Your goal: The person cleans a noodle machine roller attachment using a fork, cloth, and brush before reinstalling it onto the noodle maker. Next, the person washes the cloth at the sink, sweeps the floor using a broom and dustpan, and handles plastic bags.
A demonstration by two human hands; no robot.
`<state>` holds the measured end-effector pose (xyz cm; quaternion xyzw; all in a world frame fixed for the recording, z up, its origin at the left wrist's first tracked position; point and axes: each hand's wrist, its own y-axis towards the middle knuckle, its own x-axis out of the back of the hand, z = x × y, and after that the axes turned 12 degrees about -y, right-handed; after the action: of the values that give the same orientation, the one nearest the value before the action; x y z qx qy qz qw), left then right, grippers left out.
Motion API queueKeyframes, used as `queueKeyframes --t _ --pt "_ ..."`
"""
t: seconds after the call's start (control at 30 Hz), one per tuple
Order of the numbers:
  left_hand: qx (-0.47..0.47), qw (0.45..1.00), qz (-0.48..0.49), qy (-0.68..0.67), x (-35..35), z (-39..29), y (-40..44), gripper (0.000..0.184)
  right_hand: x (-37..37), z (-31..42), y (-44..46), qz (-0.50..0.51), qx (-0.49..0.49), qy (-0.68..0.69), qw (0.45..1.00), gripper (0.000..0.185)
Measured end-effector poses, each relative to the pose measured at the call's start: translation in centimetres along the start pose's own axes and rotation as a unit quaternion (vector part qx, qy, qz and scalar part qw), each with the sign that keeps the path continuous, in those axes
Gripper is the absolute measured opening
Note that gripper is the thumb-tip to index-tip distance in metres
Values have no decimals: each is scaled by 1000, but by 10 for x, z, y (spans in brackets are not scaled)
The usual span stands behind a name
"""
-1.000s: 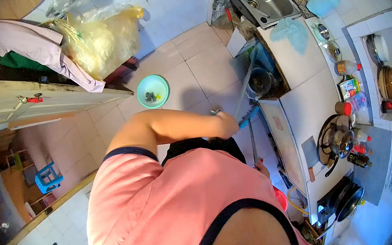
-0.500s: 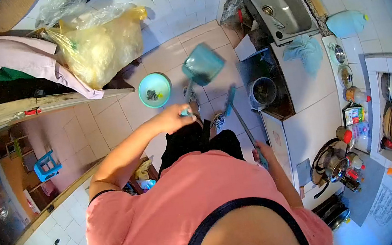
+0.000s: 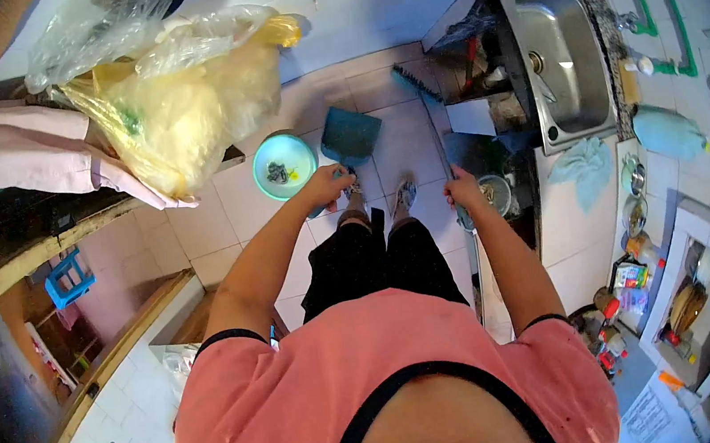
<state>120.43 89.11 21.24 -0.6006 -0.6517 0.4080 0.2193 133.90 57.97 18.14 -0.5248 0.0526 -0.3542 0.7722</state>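
Note:
My left hand (image 3: 330,186) is closed round the handle of a teal dustpan (image 3: 351,134), whose pan is at floor level just ahead of my feet. My right hand (image 3: 462,188) grips the long handle of a broom. Its teal bristled head (image 3: 416,84) is near the wall, beside the space under the sink. Left of the dustpan stands a pale green basin (image 3: 300,154) with a grey clump and a small yellow bit inside.
A metal sink (image 3: 564,41) and a tiled counter (image 3: 572,202) with a cloth (image 3: 583,172) line the right side. Below the counter sits a bin (image 3: 496,195). Plastic bags (image 3: 188,109) bulge at upper left; a blue stool (image 3: 69,279) stands beyond the doorway.
The broom has swung forward, its head going from near my foot to the wall. The dustpan has lowered from a raised, tilted position. My view has shifted.

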Motion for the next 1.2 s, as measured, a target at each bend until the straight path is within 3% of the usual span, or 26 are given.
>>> queueKeyframes --t 0.07,0.1,0.17,0.27,0.33,0.37,0.43,0.5,0.57,0.63,0.67,0.73,0.8,0.87,0.93,1.03,1.13,1.2 --pt "-5 1000 -25 17 2 -5 19 29 3 -6 65 2 23 -56 998 60" --pt "-5 999 -34 34 2 -6 27 28 0 -21 109 -29 64 -185 980 59" --pt "6 998 -35 51 0 -7 38 27 -4 -29 142 -54 108 -313 942 58" --pt "32 996 -27 80 -8 -14 54 25 -17 -15 137 -57 135 -480 865 58" --pt "27 993 -38 106 -15 -17 59 30 -1 5 89 23 132 -516 846 59" --pt "26 994 -40 96 -19 -20 60 31 14 5 71 28 126 -519 845 59" --pt "26 994 -42 95 -19 -19 66 33 50 10 46 137 102 -479 861 57" --pt "35 993 -49 105 -19 -12 65 32 76 12 0 107 143 -437 881 55" --pt "46 991 -55 113 -22 -7 60 32 84 -45 11 57 162 -386 907 55" --pt "39 992 -73 91 -25 -6 53 31 89 -42 20 7 185 -332 925 55" --pt "42 992 -79 91 -26 -4 49 31 91 -36 34 13 90 -320 943 56" --pt "33 991 -128 19 -28 -11 38 30 88 -5 56 26 1 -308 951 57" --pt "38 987 -156 -19 -24 -11 31 28 84 20 83 6 77 -381 921 57" --pt "52 977 -191 -75 -23 -4 28 27 73 57 107 79 126 -406 902 52" --pt "59 975 -200 -84 -26 5 26 27 44 64 153 39 261 -493 829 51" --pt "73 970 -196 -124 -22 12 24 27 -4 95 165 77 210 -451 864 49" --pt "57 975 -187 -109 -13 13 20 28 -12 124 133 81 201 -537 815 44" --pt "59 975 -179 -116 -8 24 23 29 19 132 90 152 253 -579 760 42"
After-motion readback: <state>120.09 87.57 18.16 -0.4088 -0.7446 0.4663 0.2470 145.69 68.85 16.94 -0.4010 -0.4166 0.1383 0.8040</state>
